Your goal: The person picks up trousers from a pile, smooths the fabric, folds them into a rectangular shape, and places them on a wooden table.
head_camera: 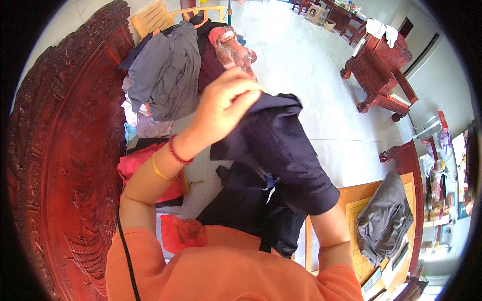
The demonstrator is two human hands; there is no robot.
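Note:
My left hand (229, 109) pinches the upper edge of a dark navy cloth garment (278, 139) between thumb and fingers. My right forearm (331, 229) goes up into a wide opening of that garment, and the cloth covers my right hand entirely. A small blue-and-white tag (270, 184) shows at its inner side. Below the garment, black cloth (241, 203) lies over my lap, though where one piece ends and my own trousers begin is unclear. Left of my lap rests a crumpled red, thin-looking item (182, 233).
On the carved wooden bench (75, 158), a heap of clothes holds a grey garment (169, 71) and a plaid one (233, 49). Folded pink-red cloth (165, 188) lies nearer. Grey trousers (386, 222) rest on a wooden table (352, 214) at my right. A carved armchair (380, 71) stands beyond.

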